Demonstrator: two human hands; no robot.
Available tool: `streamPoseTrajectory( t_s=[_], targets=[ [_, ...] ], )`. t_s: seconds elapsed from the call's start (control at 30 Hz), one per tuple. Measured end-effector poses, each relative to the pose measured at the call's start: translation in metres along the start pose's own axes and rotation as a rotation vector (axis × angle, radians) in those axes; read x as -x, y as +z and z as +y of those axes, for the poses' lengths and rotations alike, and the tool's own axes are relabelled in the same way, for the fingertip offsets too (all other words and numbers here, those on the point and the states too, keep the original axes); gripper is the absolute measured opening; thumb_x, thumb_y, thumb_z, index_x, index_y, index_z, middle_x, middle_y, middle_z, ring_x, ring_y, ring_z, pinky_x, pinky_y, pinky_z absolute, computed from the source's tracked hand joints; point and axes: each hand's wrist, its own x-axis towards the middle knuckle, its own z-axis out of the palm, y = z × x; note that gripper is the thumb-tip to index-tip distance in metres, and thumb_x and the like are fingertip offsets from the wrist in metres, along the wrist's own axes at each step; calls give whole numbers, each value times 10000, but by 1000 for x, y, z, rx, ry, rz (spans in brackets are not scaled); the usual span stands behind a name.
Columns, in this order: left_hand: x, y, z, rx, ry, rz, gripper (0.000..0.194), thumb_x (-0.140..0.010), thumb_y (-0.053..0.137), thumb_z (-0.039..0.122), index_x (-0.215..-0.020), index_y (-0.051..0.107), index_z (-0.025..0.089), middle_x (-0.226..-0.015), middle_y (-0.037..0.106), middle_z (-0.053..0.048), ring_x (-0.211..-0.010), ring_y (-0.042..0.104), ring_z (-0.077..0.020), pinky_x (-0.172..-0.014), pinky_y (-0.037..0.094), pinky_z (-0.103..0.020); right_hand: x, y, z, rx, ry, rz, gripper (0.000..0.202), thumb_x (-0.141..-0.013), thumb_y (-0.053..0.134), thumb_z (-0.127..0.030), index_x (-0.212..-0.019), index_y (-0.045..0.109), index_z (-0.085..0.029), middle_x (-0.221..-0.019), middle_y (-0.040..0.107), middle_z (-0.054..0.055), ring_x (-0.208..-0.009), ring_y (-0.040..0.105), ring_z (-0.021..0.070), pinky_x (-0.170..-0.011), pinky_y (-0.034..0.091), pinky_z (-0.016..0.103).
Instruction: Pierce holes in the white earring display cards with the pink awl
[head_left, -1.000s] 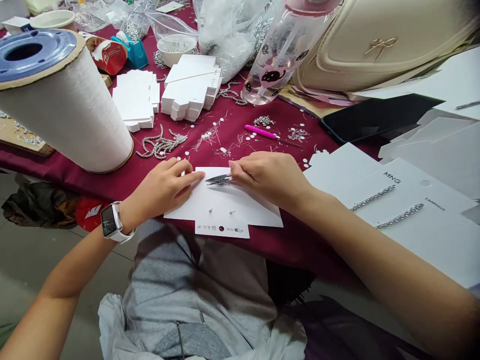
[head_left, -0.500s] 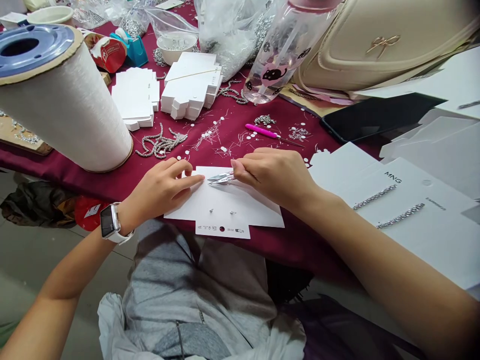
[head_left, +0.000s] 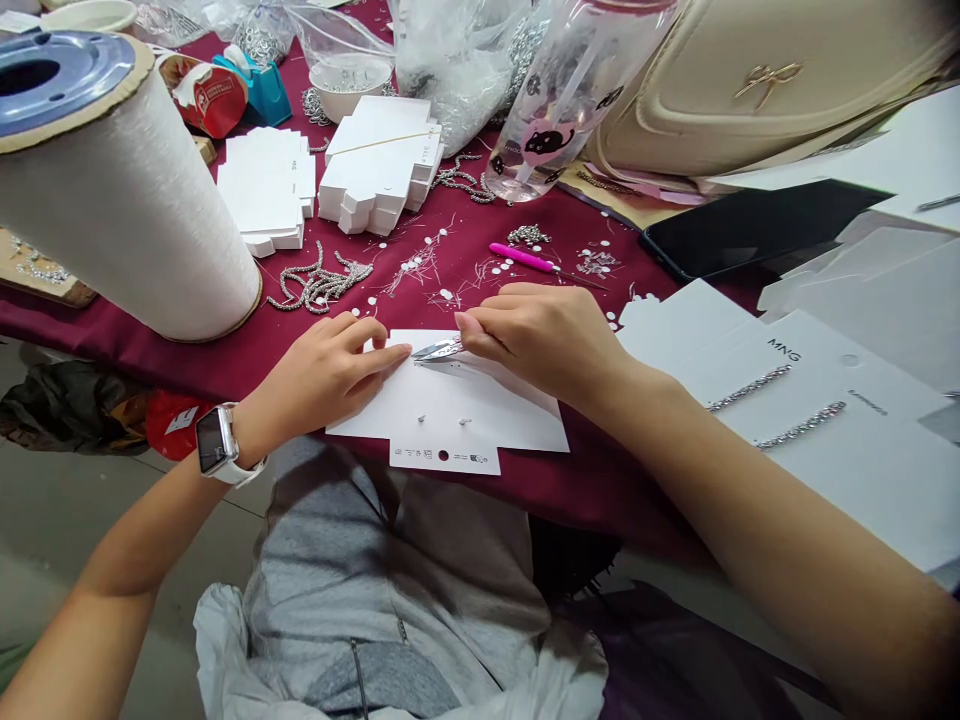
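A white earring card (head_left: 495, 400) lies back side up at the table's front edge, with two small metal studs poking through near its printed tab. My left hand (head_left: 330, 372) rests on the card's left half, index finger stretched towards the snip tips and the other fingers loosely bent. In my right hand (head_left: 536, 325), closed fingers grip a pair of small metal thread snips (head_left: 438, 348). The snips' blades are almost together, low over the card's far part, beside my left fingertip. Whether a thread sits between the blades is too small to tell.
A large thread spool (head_left: 165, 210) stands at left. Behind the card lie silver chains (head_left: 319, 282), a pink-handled hook tool (head_left: 523, 257), card stacks (head_left: 382, 160) and scraps. At right are finished cards (head_left: 802, 420), a phone (head_left: 757, 235), a bottle (head_left: 555, 120) and a cream bag (head_left: 735, 100).
The snips' blades were apart and have come closer together. My right hand has shifted slightly left; my left hand stays in place on the card.
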Motion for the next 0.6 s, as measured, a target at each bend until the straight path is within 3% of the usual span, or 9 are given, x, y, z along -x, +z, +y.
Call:
streamPoseTrajectory(
  t_s=[0.2, 0.43, 0.6],
  targets=[
    [-7, -10, -3, 116, -143, 20, 282, -851, 432, 201, -1126, 481, 159, -989, 534, -67, -825, 536, -127, -699, 442, -238, 3, 1, 1, 15, 75, 71, 478, -856, 259, -315, -527, 571, -162, -539, 582, 52, -542, 484, 132, -469, 225, 251],
    [-36, -17, -19, 79, 74, -222, 133, -824, 489, 244, -923, 563, 196, -930, 557, -34, -789, 536, -139, -686, 408, -258, 6, 3, 7, -101, 173, 56, 510, -862, 216, -352, -511, 540, -175, -509, 523, 43, -505, 459, 131, -474, 232, 256],
    [-40, -9, -23, 152, 80, -221, 132, -837, 443, 199, -836, 572, 174, -867, 567, -32, -740, 518, -120, -667, 390, -239, 8, 2, 6, -121, 190, 11, 474, -845, 243, -338, -503, 529, -176, -512, 534, 55, -513, 467, 144, -472, 225, 268]
  ],
)
